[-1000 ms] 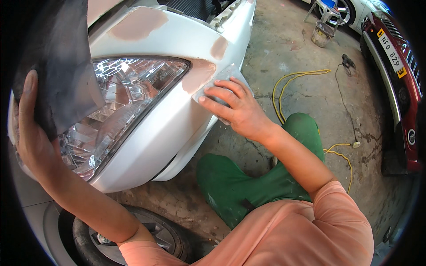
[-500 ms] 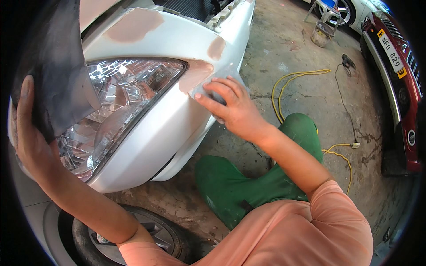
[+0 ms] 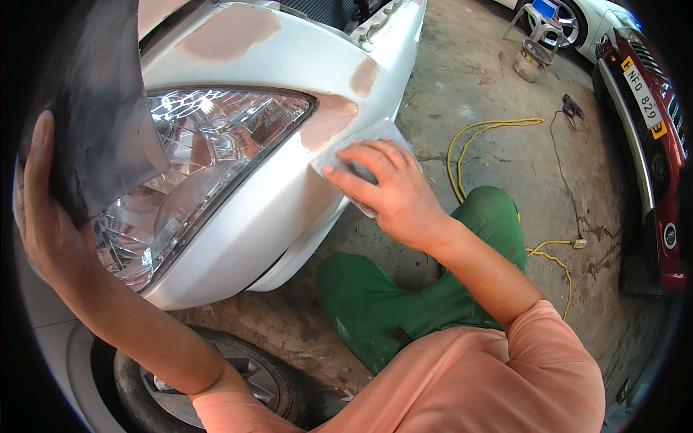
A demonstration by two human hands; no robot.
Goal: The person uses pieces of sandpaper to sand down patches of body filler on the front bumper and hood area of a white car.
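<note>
My right hand (image 3: 382, 189) presses a thin grey translucent sanding sheet (image 3: 390, 132) onto the white car's front corner, just below a pinkish filler patch (image 3: 328, 112), with fingers bent over it. At the far left, my left hand (image 3: 50, 231) grips the edge of a dark grey flexible sheet (image 3: 94, 94), one finger lying long on it and the others mostly hidden. This sheet hangs over part of the clear headlight (image 3: 209, 151). More filler patches (image 3: 224, 36) mark the white paint (image 3: 289, 58) above.
A wheel (image 3: 267, 382) lies beneath my left arm, beside my green-trousered legs (image 3: 491, 224). Yellow cable (image 3: 498, 123) and a black power tool (image 3: 569, 105) lie on the concrete floor (image 3: 462, 86). A red bumper (image 3: 671, 267), bucket (image 3: 532, 61), stool (image 3: 541, 20) and second white car (image 3: 599, 14) are rightward.
My right hand with the grey sheet went slightly up-left, then back right and down along the corner. The view has shifted slightly. My left hand keeps its hold on the dark sheet.
</note>
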